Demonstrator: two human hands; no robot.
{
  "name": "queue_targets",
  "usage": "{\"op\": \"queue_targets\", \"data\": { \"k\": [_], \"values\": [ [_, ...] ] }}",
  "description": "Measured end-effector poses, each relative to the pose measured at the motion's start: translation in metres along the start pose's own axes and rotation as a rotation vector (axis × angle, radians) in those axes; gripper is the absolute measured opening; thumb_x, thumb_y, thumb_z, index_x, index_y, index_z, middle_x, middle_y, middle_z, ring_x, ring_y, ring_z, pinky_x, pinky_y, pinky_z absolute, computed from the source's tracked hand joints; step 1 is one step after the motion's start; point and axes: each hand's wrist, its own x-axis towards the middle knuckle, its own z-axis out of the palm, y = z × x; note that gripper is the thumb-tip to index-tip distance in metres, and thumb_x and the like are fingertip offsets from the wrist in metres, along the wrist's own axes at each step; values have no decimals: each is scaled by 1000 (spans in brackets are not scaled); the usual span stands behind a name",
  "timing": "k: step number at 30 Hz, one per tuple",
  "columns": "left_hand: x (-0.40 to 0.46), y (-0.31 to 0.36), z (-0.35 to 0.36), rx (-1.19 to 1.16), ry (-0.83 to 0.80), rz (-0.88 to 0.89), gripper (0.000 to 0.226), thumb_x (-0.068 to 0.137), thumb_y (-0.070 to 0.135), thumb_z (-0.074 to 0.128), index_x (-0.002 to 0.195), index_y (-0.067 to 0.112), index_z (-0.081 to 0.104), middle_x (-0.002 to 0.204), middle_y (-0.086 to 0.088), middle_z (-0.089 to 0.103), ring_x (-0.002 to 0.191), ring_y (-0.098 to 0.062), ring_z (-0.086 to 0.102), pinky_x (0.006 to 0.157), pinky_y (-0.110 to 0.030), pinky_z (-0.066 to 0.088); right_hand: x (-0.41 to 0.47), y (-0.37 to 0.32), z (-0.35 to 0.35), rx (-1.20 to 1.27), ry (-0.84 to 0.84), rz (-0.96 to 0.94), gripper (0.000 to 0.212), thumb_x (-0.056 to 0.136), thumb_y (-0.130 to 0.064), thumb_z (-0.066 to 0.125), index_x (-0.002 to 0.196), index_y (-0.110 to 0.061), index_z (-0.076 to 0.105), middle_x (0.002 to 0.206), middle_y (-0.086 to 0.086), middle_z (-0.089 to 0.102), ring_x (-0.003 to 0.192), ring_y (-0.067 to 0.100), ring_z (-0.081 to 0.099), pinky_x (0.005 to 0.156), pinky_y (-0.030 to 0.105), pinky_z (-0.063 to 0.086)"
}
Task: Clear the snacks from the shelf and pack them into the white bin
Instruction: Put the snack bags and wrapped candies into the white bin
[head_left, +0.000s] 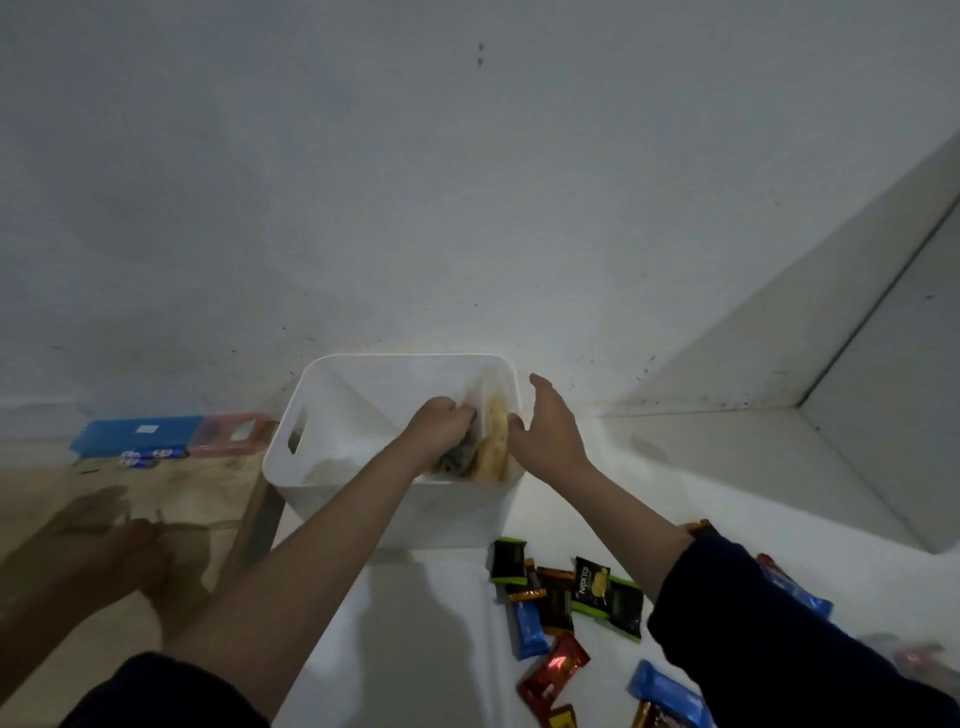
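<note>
The white bin (322, 415) stands on the white shelf (675, 467) against the wall. My left hand (439, 426) reaches inside it and grips a grey snack packet (457, 457) at the bin's right side. A yellow packet (493, 441) stands upright beside it against the right wall. My right hand (550, 431) rests on the bin's right rim, its fingers curled over the edge by the yellow packet. Several loose snacks lie on the shelf in front: black-green packets (613, 597), blue bars (530, 629), a red packet (553, 670).
A white side panel (883, 395) rises at the right. Left of the shelf, lower down, a wooden surface (104, 499) carries a blue box (135, 434) and a pink box (234, 431). More wrappers (795, 587) lie at the far right behind my sleeve.
</note>
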Motion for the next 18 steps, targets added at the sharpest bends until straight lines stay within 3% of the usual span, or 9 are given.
{"op": "queue_targets", "data": {
  "k": [2, 5, 8, 14, 18],
  "values": [
    [-24, 9, 14, -62, 63, 61, 32, 94, 30, 41, 79, 8, 58, 81, -9, 59, 75, -25, 58, 70, -32, 46, -24, 12, -15, 3, 11, 37, 65, 91, -18, 52, 148, -7, 21, 154, 9, 30, 142, 26, 27, 115, 50, 22],
    [-60, 25, 47, -140, 103, 126, 41, 94, 35, 42, 117, 6, 59, 120, -11, 61, 112, -29, 57, 98, -39, 46, -63, 35, -41, 41, 68, 119, 64, 92, -21, 52, 147, -9, 23, 152, 10, 32, 141, 26, 29, 115, 49, 25],
    [-95, 41, 95, -211, 48, 189, 45, 96, 35, 43, 133, 9, 50, 135, -6, 53, 123, -22, 50, 103, -35, 40, -102, 71, -70, 57, 151, 210, 64, 92, -22, 53, 147, -10, 23, 151, 12, 34, 139, 27, 33, 114, 45, 29],
    [-141, 48, 204, -224, -169, 140, 41, 94, 32, 47, 125, 6, 55, 127, -9, 57, 116, -24, 53, 98, -33, 42, -181, 160, -139, 65, 307, 458, 61, 94, -19, 52, 147, -6, 24, 148, 15, 38, 132, 29, 40, 100, 30, 35],
    [-167, 51, 275, -199, -303, 101, 28, 95, 29, 45, 107, 6, 57, 98, -3, 55, 88, -18, 53, 76, -30, 41, -227, 225, -185, 119, 424, 656, 64, 91, -18, 53, 146, -7, 22, 137, 20, 48, 122, 33, 49, 96, 32, 38]
  ]
}}
